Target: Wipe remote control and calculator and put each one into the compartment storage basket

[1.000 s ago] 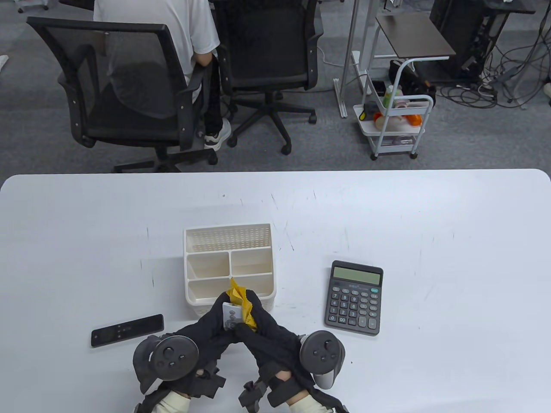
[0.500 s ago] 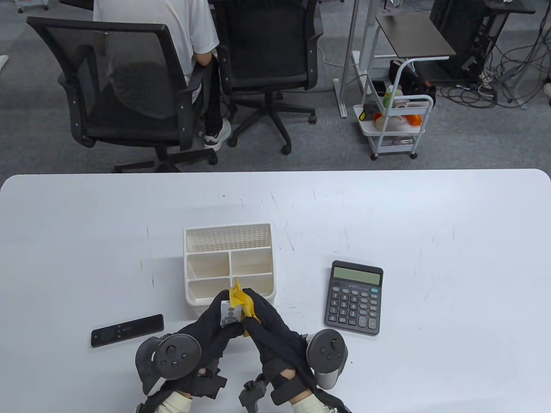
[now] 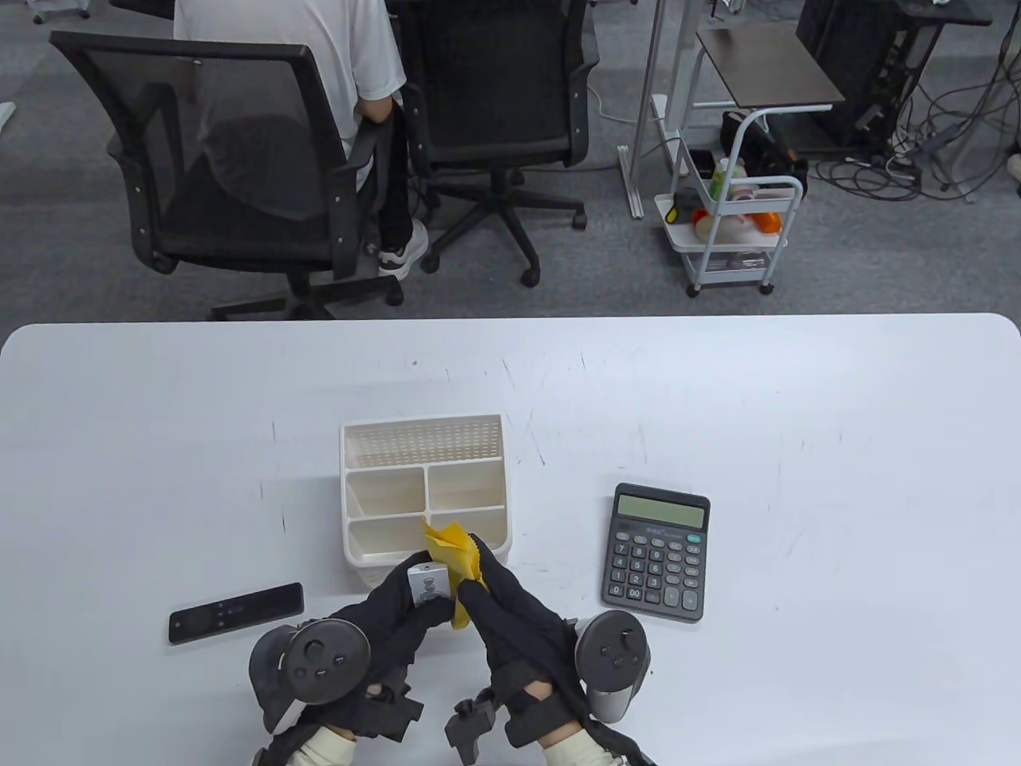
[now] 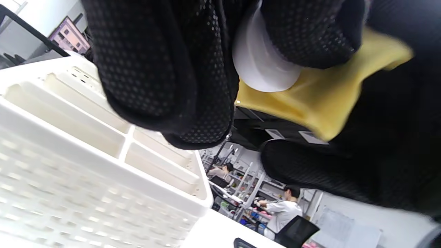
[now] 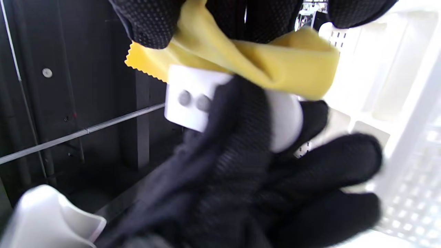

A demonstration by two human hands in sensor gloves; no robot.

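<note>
Yellow cloth (image 3: 456,556) pinched by right hand (image 3: 510,614), pressed on white remote (image 3: 427,585) for wiping | left hand (image 3: 391,614) grips remote above desk (image 3: 798,447), steadying it beside basket (image 3: 423,487) | calculator (image 3: 656,551), black remote (image 3: 236,611) lie unwiped, apparently.

Beyond the white surface (image 3: 798,415) stand two black office chairs (image 3: 239,159), a person in white (image 3: 319,48) seated behind them, and a small white cart (image 3: 738,231) to their right.
</note>
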